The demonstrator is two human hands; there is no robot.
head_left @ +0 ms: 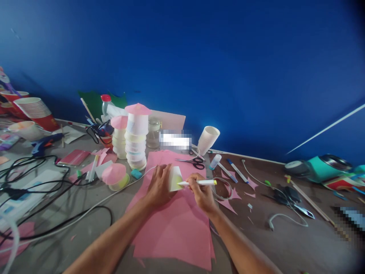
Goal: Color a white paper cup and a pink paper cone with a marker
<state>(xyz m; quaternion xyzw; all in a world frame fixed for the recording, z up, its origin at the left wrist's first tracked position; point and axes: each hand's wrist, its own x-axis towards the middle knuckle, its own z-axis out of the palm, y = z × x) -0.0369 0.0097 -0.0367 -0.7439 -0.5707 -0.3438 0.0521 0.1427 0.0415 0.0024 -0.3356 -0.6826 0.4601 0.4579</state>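
Note:
My left hand (161, 184) grips a small white paper cup (174, 176), which seems to lie on its side over pink paper (173, 232). Yellow colouring shows on the cup's wall. In my right hand (201, 193) is a white marker (203, 183) with a yellow end, its tip touching the yellow patch. Beyond my hands lie black-handled scissors (196, 163). A blue eraser-like block (136, 174) sits left of the pink paper. Close by stands a cup with a pink paper top (114, 175).
Two stacks of cups with pink cone tops, the taller one (137, 137), stand behind left. Further back are a glass jar (154, 133) and a leaning white cup stack (207, 139). Glue (215, 161), a blue marker (238, 171) and pink scraps lie right. Black cables (34, 167) cross the left side.

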